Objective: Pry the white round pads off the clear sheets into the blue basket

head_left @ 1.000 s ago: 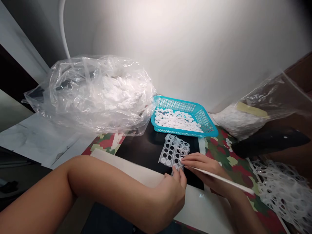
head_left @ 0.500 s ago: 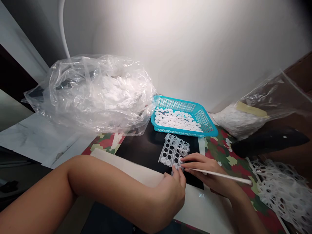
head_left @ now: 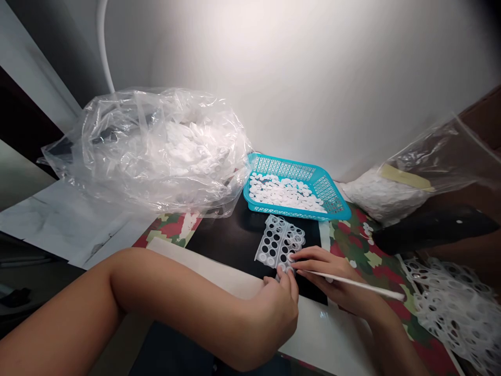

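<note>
Left hand [head_left: 272, 313], fingers pressed together, pinching the near corner of a clear perforated plastic sheet [head_left: 277, 241]. Right hand [head_left: 332, 277], fingers curled around a thin white strip [head_left: 354, 284], index fingertip [head_left: 293, 259] just touching the sheet's right edge. Sheet lying flat on a black mat [head_left: 227, 245], just ahead of both hands, its round holes partly dark, partly filled with white discs.

Just beyond the sheet, a turquoise plastic basket [head_left: 282, 168] with lattice walls, holding a shallow layer of loose white discs [head_left: 284, 192]. Ahead of the left hand, a crumpled clear plastic bag [head_left: 156, 151] full of white pieces, touching the basket's corner. Ahead and right of the right hand, a second clear bag [head_left: 442, 167] with a strip of tan tape [head_left: 405, 177], white discs packed in its lower end, beside a black object [head_left: 430, 230] of unclear kind. Right of the right hand, a heap of white perforated plastic offcuts [head_left: 454, 308], near a few stray discs [head_left: 367, 230] on camouflage-patterned cloth [head_left: 352, 245]. Beneath both hands, a white board [head_left: 324, 334] along the mat's near edge.
</note>
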A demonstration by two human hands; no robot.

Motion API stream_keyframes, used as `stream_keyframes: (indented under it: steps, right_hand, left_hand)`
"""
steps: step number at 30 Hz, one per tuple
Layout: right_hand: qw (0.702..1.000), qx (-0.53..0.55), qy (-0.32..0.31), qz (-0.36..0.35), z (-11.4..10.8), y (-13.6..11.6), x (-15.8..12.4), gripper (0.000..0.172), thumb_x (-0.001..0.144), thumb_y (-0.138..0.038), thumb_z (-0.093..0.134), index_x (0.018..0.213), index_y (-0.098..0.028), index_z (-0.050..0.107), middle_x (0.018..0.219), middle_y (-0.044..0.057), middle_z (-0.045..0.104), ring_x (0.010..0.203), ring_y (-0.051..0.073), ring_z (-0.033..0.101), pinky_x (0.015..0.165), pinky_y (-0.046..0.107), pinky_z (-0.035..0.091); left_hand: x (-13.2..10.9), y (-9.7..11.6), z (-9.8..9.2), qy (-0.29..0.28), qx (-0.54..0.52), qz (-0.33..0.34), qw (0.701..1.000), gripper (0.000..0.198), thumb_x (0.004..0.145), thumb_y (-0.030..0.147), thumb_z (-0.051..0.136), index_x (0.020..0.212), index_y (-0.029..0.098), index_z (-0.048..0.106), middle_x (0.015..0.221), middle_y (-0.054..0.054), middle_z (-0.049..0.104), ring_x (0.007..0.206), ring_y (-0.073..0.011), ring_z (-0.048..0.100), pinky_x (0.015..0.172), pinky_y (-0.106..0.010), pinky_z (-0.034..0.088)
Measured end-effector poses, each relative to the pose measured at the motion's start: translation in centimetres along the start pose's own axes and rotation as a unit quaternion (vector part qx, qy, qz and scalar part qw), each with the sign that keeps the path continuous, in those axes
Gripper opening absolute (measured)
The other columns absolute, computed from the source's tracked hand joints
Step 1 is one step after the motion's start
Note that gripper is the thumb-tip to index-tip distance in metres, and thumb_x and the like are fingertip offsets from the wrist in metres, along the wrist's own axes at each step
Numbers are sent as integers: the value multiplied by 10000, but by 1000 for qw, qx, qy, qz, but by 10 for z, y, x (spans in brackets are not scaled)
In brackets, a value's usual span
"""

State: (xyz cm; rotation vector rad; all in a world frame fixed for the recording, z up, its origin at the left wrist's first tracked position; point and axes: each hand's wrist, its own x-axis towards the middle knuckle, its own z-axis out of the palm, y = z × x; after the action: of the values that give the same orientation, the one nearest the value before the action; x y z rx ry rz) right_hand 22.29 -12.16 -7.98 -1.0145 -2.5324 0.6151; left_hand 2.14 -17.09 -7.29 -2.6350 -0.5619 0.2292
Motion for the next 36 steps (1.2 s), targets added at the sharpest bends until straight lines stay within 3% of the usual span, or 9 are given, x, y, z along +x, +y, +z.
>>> stream_keyframes:
  steps: [5, 10, 19, 27, 36]
  right_hand:
    - [997, -71, 31, -25, 9, 5, -1, 257, 917, -202, 460, 1074, -240, 659, 1089, 100, 653, 988, 201, 613, 804, 315, 540]
    - [990, -100, 83, -46, 20, 13, -3, 304, 899, -175, 469, 1141, -264, 630, 1073, 79, 664, 969, 186, 634, 800, 285, 542]
    - [976, -85, 190, 58, 26, 3, 6, 251, 923, -200, 436, 1049, -241, 650, 1032, 51, 675, 899, 154, 666, 761, 232, 546]
    - [955, -56, 272, 103, 25, 1, 6, 195, 899, -191, 498, 1018, -239, 645, 1021, 31, 669, 937, 167, 643, 839, 269, 511]
    - [938, -30, 315, 140, 27, -2, 7, 178, 894, -229, 511, 986, -237, 662, 1000, 33, 675, 927, 197, 633, 808, 306, 519]
  left_hand:
    - [1, -1, 0, -24, 30, 21, 999, 532, 766, 377, 542, 1250, 155, 553, 1310, -157, 518, 1128, -312, 534, 586, -346, 459]
    - [3, 1, 4, 7, 44, 29, 999, 633, 682, 479, 606, 1210, 130, 589, 1264, -206, 539, 1076, -359, 550, 591, -388, 444]
    - [3, -1, 1, -17, 33, 49, 998, 608, 721, 459, 592, 1240, 144, 557, 1291, -186, 519, 1060, -344, 549, 523, -356, 400]
    - [2, -1, -2, -39, 56, 60, 996, 566, 777, 403, 531, 1281, 146, 509, 1318, -179, 493, 1108, -327, 527, 554, -360, 408]
    - [4, -2, 0, -22, 51, 58, 997, 529, 782, 387, 523, 1256, 155, 539, 1273, -185, 532, 1084, -332, 547, 495, -338, 392]
